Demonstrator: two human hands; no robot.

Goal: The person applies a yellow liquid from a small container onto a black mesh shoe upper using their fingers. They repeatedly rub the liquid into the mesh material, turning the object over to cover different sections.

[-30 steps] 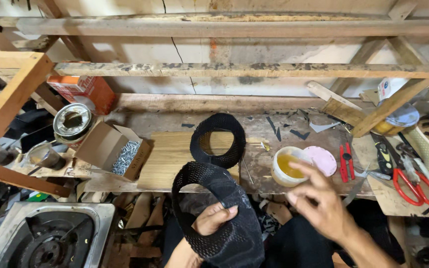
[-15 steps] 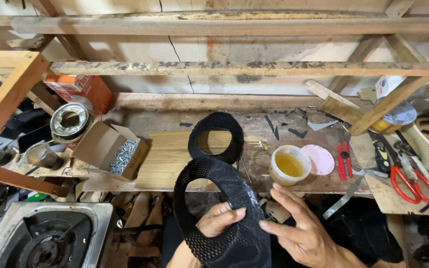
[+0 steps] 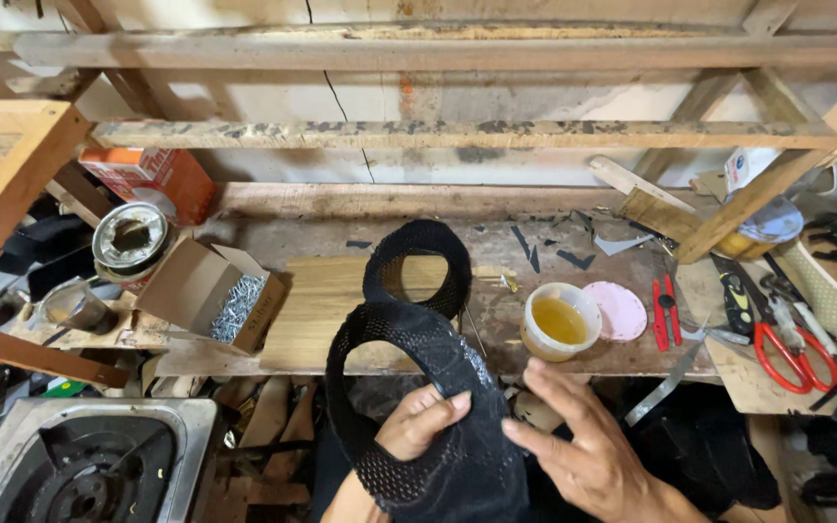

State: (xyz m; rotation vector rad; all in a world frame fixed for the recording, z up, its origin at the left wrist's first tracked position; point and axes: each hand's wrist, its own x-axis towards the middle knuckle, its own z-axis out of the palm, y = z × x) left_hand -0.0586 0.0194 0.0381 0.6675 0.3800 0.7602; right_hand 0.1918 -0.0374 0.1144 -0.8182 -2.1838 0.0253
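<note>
Your left hand grips a soft black mesh shoe upper; your right hand hovers spread at three o'clock.
It looks light and floppy, so pinch its rim.

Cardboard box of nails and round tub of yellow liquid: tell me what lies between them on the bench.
In the head view, a pale wooden board with a black mesh loop on it lies between cardboard box and tub.

One head-worn camera looks steeply down and forward from close above the wooden worktop, facing the shelf frame and wall; hands enter at the bottom edge.
</note>
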